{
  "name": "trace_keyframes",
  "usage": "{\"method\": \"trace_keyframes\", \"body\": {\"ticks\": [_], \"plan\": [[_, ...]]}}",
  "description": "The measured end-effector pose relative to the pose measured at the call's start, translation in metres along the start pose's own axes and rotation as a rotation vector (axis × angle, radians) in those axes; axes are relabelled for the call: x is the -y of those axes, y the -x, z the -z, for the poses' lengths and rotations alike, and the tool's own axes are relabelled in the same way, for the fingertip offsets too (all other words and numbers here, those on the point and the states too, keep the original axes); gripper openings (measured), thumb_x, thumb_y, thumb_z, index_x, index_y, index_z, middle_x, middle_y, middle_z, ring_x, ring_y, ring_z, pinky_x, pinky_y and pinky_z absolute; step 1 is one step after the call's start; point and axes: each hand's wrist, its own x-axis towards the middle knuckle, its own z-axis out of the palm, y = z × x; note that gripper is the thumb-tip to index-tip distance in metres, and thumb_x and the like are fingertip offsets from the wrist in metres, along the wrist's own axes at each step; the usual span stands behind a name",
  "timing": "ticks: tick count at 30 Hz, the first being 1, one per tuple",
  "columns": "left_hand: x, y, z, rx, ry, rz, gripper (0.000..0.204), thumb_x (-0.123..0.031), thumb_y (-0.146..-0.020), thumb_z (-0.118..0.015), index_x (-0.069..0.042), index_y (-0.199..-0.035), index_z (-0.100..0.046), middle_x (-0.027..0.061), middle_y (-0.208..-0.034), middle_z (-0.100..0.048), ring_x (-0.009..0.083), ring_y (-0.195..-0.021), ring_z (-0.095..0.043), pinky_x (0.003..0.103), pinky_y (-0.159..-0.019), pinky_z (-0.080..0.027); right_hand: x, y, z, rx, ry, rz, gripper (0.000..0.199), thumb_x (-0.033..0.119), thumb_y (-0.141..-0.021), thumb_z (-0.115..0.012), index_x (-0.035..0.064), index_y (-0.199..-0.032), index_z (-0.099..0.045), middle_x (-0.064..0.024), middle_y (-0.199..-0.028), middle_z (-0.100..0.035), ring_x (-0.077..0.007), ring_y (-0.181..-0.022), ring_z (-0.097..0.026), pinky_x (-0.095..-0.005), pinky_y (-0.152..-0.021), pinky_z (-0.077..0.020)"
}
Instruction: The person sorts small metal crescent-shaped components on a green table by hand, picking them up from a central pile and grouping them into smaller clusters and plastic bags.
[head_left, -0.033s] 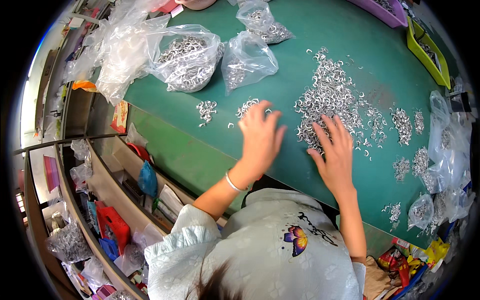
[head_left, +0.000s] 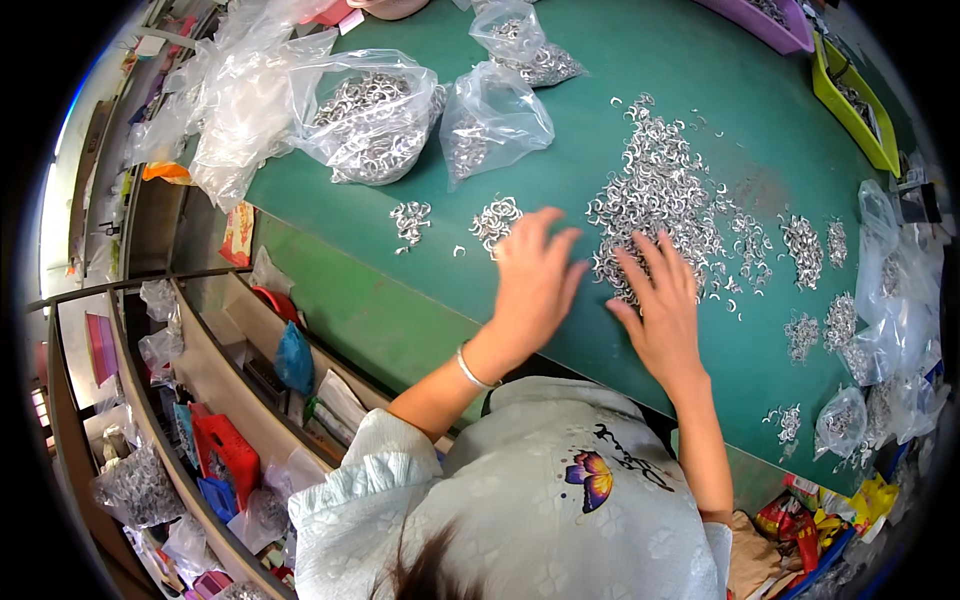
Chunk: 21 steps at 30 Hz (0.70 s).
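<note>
A large heap of small silvery crescent-shaped metal pieces (head_left: pixel 660 180) is spread on the green tabletop (head_left: pixel 400 285). My right hand (head_left: pixel 662 310) lies at the heap's near edge, fingers spread over the pieces there. Between the heap and a small pile of the same pieces (head_left: pixel 494 222) is my left hand (head_left: pixel 535 285), slightly blurred, its fingers apart. Nothing shows in its grasp, though the palm is hidden. A second small pile (head_left: pixel 410 222) sits further left, with one loose piece (head_left: pixel 459 251) between the two piles.
Clear bags of metal pieces (head_left: pixel 370 130) stand at the back left, beside crumpled plastic (head_left: pixel 240 110). Several small piles (head_left: pixel 802 250) and more bags (head_left: pixel 895 300) line the right side. A lime-green bin (head_left: pixel 850 105) and a purple bin (head_left: pixel 770 22) stand far right. Cluttered shelving (head_left: pixel 240 340) is at the left.
My left hand has moved right, away from the small pile, which now shows more fully. My right hand has shifted slightly to the left at the heap's edge.
</note>
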Motion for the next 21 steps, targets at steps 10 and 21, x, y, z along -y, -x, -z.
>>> {"method": "trace_keyframes", "body": {"ticks": [10,21], "plan": [[-0.016,0.013,-0.03,0.259,0.23,-0.238,0.028,0.003,-0.08,-0.066,-0.002,-0.108,-0.063,0.0138,-0.121,-0.054,0.0333,-0.115,-0.051,0.041,-0.091,-0.045,-0.029,0.042,0.008,-0.019,-0.127,-0.002,0.023,0.002,-0.076,-0.073,0.0025,-0.098,-0.065,-0.0105,-0.117,-0.059,-0.0331,-0.112,-0.053,-0.0458,-0.093,-0.0434],[-0.009,-0.036,-0.029,0.331,0.885,0.288,0.018,0.005,-0.089,-0.061,0.001,-0.106,-0.066,0.0083,-0.102,-0.069,0.0157,-0.089,-0.064,0.027,-0.076,-0.05,-0.068,0.053,0.021,-0.354,-0.719,-0.536,0.017,-0.006,-0.092,-0.059,-0.0013,-0.108,-0.06,-0.0059,-0.102,-0.065,-0.0052,-0.084,-0.055,-0.0213,-0.067,-0.0447]]}}
